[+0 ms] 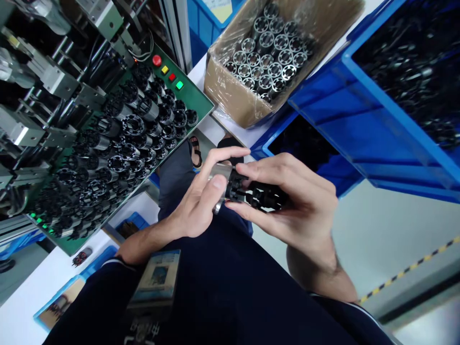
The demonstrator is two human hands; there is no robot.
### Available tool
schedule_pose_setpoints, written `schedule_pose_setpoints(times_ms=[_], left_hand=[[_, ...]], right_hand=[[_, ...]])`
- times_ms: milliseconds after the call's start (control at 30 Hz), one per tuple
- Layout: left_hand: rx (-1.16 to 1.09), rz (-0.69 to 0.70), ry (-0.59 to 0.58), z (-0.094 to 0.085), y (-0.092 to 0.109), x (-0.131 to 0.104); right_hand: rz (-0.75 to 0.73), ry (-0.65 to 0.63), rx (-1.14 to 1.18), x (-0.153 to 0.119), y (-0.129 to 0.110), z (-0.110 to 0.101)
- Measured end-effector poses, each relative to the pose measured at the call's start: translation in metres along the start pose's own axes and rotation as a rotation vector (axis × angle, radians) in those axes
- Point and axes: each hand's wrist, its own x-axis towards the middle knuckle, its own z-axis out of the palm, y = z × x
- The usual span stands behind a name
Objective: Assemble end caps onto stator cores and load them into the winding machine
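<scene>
In front of my body, my left hand (pixel 201 199) grips a short silver metal cylinder (pixel 222 171) between thumb and fingers. Black slotted plastic (pixel 235 186) shows at the cylinder's right end. My right hand (pixel 294 196) is closed around black plastic ring-like pieces (pixel 268 196), its thumb and fingertips at the cylinder's black end. How many pieces lie in the right palm is hidden. Whether the pieces in the two hands are joined, I cannot tell.
Many similar cylinders with black ends (pixel 132 124) crowd a green machine plate (pixel 206 103) with lit buttons. A plastic-lined cardboard box (pixel 233 103) holds bare slotted metal cylinders (pixel 266 62). At right, a large blue bin (pixel 330 100) contains dark parts; another blue bin (pixel 268 143) is below.
</scene>
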Motion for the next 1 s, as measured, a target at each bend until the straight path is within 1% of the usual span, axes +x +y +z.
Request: schedule_pose_setpoints(times_ms=[67,133,167,233,300,400,467,533,600,667,733,833,900,1000], left_hand=[[-0.006,0.077,-0.085,-0.003,0.000,-0.002],[0.015,0.104,-0.092,-0.003,-0.001,-0.002],[0.013,0.092,-0.081,-0.003,-0.002,-0.002],[-0.064,0.039,-0.022,0.001,-0.005,0.000],[-0.194,-0.009,0.060,0.006,-0.007,0.003],[-0.302,-0.010,0.146,0.013,-0.007,0.009],[-0.328,-0.031,0.174,0.016,-0.004,0.013],[-0.354,-0.047,0.215,0.018,-0.001,0.016],[-0.399,-0.024,0.265,0.018,0.001,0.019],[-0.457,0.010,0.323,0.019,0.001,0.022],[-0.488,0.019,0.381,0.021,0.002,0.023],[-0.495,-0.021,0.444,0.024,0.006,0.025],[-0.508,-0.043,0.457,0.025,0.009,0.025],[-0.489,-0.066,0.437,0.024,0.013,0.024]], right_hand=[[-0.002,-0.002,-0.010,-0.002,0.000,0.001],[-0.001,0.005,-0.012,-0.003,0.000,0.002],[0.004,0.002,-0.007,-0.003,0.001,0.003],[0.040,-0.003,0.012,-0.002,0.001,0.002],[0.099,0.020,0.032,-0.001,0.001,0.001],[0.146,0.078,0.060,-0.001,0.002,0.002],[0.129,0.030,0.097,-0.002,0.003,0.005],[0.104,-0.073,0.153,-0.002,0.003,0.008],[0.085,-0.149,0.189,-0.003,0.004,0.011],[0.056,-0.164,0.153,-0.005,0.005,0.012],[0.001,-0.141,0.063,-0.006,0.007,0.013],[-0.051,-0.087,-0.028,-0.009,0.011,0.016],[-0.038,-0.038,-0.008,-0.011,0.013,0.020],[-0.018,0.023,0.067,-0.014,0.015,0.026]])
